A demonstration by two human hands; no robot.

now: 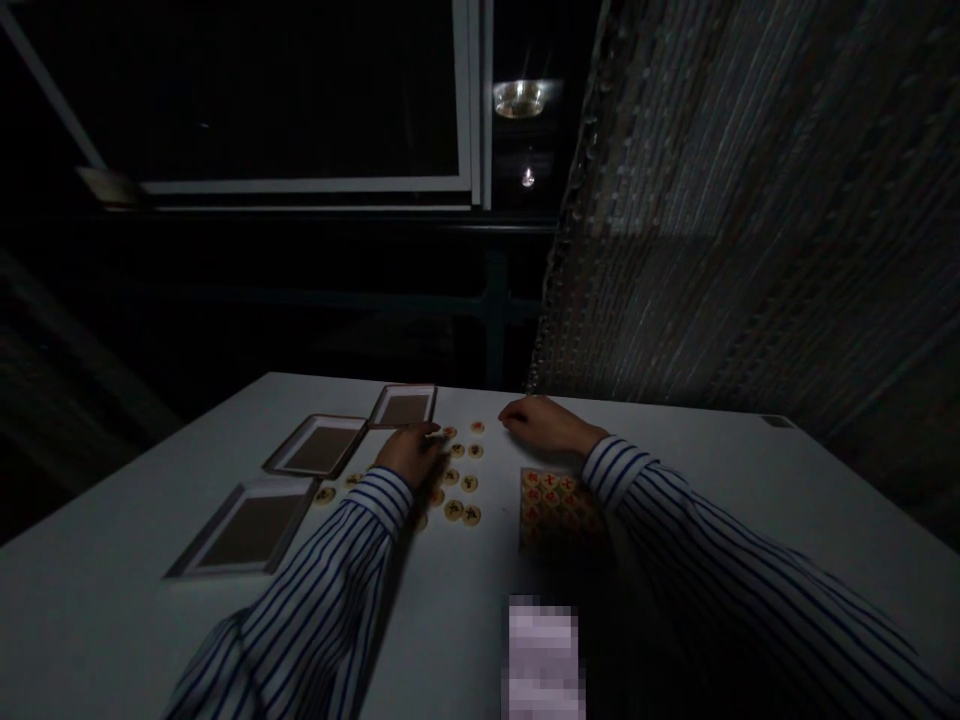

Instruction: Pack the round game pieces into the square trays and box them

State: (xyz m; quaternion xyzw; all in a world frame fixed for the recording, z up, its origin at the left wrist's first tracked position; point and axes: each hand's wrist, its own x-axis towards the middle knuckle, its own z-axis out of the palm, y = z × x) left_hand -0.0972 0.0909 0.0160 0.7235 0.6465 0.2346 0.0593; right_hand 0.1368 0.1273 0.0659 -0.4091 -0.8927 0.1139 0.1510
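Observation:
Several round wooden game pieces (461, 480) with dark and red marks lie loose on a white table (720, 470). My left hand (411, 452) rests over the left part of them, fingers bent, its fingertips near a piece by the far tray. My right hand (541, 422) lies further right on the table, fingers curled, close to the far pieces. A block of pieces packed with red marks (556, 500) sits under my right wrist. Both sleeves are striped. The dim light hides what the fingers hold.
Three flat trays with brown insides lie in a diagonal row at the left: near (247, 530), middle (319, 448), far (405, 407). A dark window (300, 100) is behind the table, a woven curtain (750, 200) at right. A blurred patch (543, 655) sits at the bottom.

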